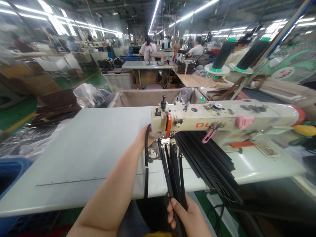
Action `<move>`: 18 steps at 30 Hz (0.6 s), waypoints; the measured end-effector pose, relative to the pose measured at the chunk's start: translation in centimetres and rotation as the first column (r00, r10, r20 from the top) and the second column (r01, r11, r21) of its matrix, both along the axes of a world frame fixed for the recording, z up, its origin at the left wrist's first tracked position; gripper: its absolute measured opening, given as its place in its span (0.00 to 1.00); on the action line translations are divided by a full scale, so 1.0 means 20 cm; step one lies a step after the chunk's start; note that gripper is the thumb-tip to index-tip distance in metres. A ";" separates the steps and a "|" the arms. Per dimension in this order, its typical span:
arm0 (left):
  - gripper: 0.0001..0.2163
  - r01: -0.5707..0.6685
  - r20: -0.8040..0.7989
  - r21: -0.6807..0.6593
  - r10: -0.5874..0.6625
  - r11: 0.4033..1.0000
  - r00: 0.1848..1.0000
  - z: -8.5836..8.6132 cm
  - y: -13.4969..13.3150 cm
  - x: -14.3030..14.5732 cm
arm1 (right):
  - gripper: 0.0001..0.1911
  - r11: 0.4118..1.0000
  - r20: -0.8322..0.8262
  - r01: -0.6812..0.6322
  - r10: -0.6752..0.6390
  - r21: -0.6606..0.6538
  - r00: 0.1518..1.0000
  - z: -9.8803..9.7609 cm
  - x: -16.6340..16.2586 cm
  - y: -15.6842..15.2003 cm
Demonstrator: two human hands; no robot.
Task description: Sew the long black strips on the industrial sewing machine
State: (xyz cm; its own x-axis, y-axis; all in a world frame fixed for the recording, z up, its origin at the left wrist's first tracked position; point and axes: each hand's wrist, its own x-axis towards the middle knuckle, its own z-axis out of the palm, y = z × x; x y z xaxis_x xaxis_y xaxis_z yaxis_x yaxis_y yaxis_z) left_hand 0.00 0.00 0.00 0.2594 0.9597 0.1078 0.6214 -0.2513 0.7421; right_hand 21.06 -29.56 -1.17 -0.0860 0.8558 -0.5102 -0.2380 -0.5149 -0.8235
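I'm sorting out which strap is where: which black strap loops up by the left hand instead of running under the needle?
The lone black strap at the far left, curving up behind the left hand. The other straps run bunched from the needle to the right hand.

Bright overall, long ceiling tube lights [158, 10] are blazing from 12 o'clock and blowing out toward 10 and 2. Wide-lens warping is bending everything at the edges, and the 9 o'clock side is smearing into blur. The table [81, 148] is catching soft glare, with shadows pooling underneath around 5 o'clock. Center is staying fairly sharp.
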 end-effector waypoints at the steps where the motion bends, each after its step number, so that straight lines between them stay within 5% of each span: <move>1: 0.29 0.035 -0.041 -0.006 -0.035 0.999 0.999 0.01 -0.01 -0.02 | 0.43 1.000 0.001 0.004 -0.004 0.000 1.000 0.00 0.00 0.00; 7: 0.49 0.101 -0.333 -0.102 -0.129 0.990 0.934 0.03 -0.07 -0.03 | 0.42 1.000 -0.017 0.006 -0.006 -0.030 1.000 0.03 0.02 -0.02; 18: 0.53 0.138 -0.278 -0.059 -0.149 0.989 0.949 0.03 -0.06 -0.04 | 0.41 0.988 -0.072 0.114 -0.122 -0.099 0.990 0.13 0.01 -0.06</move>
